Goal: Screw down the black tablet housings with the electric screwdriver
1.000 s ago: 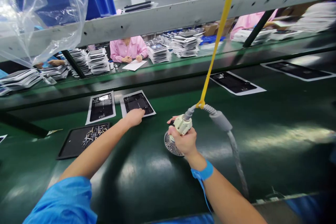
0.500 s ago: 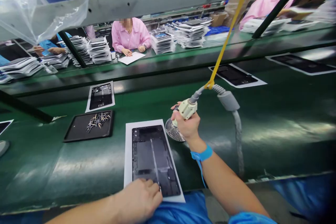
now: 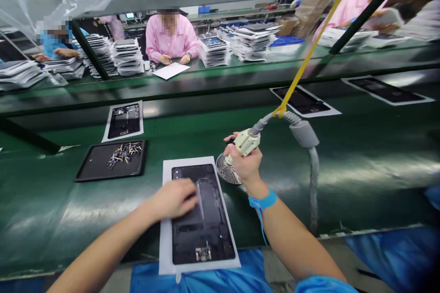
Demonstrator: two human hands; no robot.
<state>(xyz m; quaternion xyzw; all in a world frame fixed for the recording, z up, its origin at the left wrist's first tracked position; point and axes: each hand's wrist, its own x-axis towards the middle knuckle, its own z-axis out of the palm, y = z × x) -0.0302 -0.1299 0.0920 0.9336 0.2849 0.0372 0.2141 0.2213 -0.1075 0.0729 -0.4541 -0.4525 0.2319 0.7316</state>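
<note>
My right hand (image 3: 244, 162) is wrapped round a cream electric screwdriver (image 3: 248, 141), held at a slant with its lower end over a round perforated metal dish (image 3: 225, 170); its tip is hard to make out. Over the left edge of a black tablet housing (image 3: 206, 210) is my left hand (image 3: 177, 198), slightly blurred, its fingers loosely bent and the thumb apart, with nothing visible in them. The housing lies on a white sheet (image 3: 165, 247) in front of me. A small circuit board (image 3: 203, 254) sits at the housing's near end.
A black tray (image 3: 92, 160) holding several small parts lies left. Other housings on sheets (image 3: 124, 120) (image 3: 305, 100) lie farther back. A yellow strap (image 3: 316, 43) holds up the grey cable (image 3: 313, 187). Across the bench, people in pink (image 3: 172, 39) and blue work beside paper stacks (image 3: 252, 43).
My left hand has moved up and left from the housing's near end, uncovering the small circuit board. My right hand keeps the screwdriver over the dish. The view has shifted slightly.
</note>
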